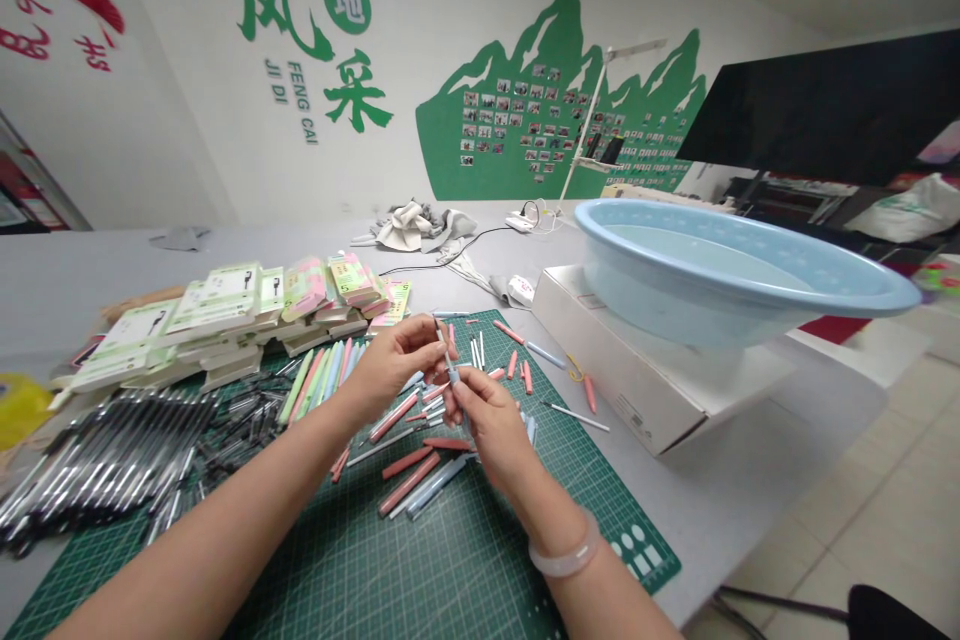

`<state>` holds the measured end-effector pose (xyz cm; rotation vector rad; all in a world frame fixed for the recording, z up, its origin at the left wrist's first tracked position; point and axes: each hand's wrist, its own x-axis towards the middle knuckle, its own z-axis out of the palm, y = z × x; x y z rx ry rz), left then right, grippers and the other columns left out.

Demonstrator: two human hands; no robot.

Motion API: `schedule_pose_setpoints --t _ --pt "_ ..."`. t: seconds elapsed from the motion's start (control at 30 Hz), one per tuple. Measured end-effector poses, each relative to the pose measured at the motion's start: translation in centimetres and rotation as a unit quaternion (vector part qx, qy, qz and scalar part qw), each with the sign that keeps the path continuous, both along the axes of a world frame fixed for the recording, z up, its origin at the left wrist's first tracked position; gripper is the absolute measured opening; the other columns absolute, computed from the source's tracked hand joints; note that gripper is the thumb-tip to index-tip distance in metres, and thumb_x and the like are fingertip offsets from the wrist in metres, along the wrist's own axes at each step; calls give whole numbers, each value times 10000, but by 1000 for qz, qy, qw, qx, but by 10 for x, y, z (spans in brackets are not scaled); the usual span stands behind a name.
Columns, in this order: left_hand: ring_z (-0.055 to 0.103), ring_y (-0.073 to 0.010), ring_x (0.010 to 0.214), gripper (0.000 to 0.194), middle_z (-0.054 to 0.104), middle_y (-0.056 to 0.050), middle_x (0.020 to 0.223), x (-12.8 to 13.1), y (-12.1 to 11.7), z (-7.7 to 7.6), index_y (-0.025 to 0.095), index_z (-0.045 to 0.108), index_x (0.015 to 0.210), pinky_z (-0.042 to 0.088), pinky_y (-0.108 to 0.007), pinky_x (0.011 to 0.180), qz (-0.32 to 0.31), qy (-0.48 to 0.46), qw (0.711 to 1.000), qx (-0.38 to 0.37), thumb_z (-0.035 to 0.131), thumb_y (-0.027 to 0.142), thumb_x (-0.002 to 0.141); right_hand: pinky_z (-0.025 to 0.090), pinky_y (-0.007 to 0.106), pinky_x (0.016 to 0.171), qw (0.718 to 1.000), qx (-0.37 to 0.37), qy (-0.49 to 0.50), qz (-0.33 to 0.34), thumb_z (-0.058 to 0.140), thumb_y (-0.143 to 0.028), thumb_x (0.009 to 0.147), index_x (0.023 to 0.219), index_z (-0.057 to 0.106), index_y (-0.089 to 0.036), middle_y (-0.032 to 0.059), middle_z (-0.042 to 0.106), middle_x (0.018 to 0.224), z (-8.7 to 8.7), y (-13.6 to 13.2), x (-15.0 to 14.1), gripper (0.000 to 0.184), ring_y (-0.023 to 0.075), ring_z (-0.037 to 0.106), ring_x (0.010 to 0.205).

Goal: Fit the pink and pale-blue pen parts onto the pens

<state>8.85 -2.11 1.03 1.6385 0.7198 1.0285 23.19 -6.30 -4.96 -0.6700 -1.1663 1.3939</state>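
Observation:
In the head view my left hand [401,360] pinches a thin pen refill [442,334], whose dark end points up and away. Just right of it, my right hand [487,410] has its fingers closed round a light blue pen barrel [454,374]. Refill and barrel are in line; whether one is inside the other I cannot tell. Under both hands, loose pink pen parts [409,485], blue barrels [439,488] and white refills lie scattered on a green cutting mat [360,560]. A row of assembled pastel pens [322,380] lies beside my left wrist.
Many black-and-clear pens [112,460] are spread at the left, with stacked small boxes [225,305] behind. A yellow tape roll [22,408] sits at the left edge. On the right, a large blue basin [690,310] rests on a white carton [637,380]. Cloth gloves [409,225] lie farther back.

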Motion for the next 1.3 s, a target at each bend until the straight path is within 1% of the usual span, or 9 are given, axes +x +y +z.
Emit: schedule_pose_setpoints --t 0.1,0.23,0.43,0.5,0.6,0.67,0.77,1.0,1.3 --pt "508 -110 639 152 579 -1 724 -2 0 3 154 599 882 404 -220 583 12 61 997 37 564 287 818 276 212 465 1000 -18 8 -4 501 -393 870 1016 543 -208 -53 436 592 1 -1 -2 239 83 328 486" --pt "535 -152 804 117 599 -25 846 1 1 9 161 615 817 426 -269 760 56 133 983 117 573 266 788 218 198 423 1000 -19 -3 -5 475 -449 877 903 528 -212 -66 400 548 4 -2 -1 244 72 266 448" --pt "550 -164 800 162 608 -29 850 -8 -1 -1 175 597 871 424 -266 719 82 212 966 121 540 306 797 177 183 390 999 -43 11 -9 499 -503 843 788 506 -207 -69 398 520 4 1 3 301 62 217 417" --pt "547 -167 769 125 611 -23 804 -17 -6 -12 187 610 824 401 -262 682 96 315 933 143 541 285 787 177 177 381 998 -46 25 -22 503 -486 847 791 501 -210 -73 405 517 4 3 6 282 58 212 407" --pt "550 -173 745 87 617 -26 769 -27 -15 -32 205 632 751 364 -258 641 83 480 858 160 551 235 757 181 173 376 997 -38 28 -54 502 -464 856 791 506 -204 -71 411 515 7 7 14 268 54 217 403" --pt "563 -177 755 95 625 -32 801 -29 -21 -43 216 633 774 350 -254 618 91 534 826 157 541 211 750 183 173 379 996 -25 24 -87 513 -464 848 784 512 -199 -66 417 521 10 10 22 273 55 235 409" --pt "572 -179 740 123 628 -43 844 -26 -24 -53 213 616 777 330 -253 577 100 569 800 161 499 182 757 193 181 387 989 -3 15 -146 537 -471 832 763 512 -197 -56 437 540 16 14 37 283 58 260 418" --pt "575 -194 741 146 632 -77 868 -16 -16 -58 192 599 789 316 -262 554 125 587 786 151 453 198 780 207 196 396 984 18 -9 -175 520 -483 840 773 517 -201 -50 427 533 20 17 49 291 68 279 427" --pt "572 -195 762 130 625 -63 857 -12 -8 -54 203 607 806 338 -263 580 138 567 800 140 481 206 775 211 199 398 981 18 -5 -193 519 -478 842 785 523 -202 -46 449 549 25 16 58 283 66 282 424"
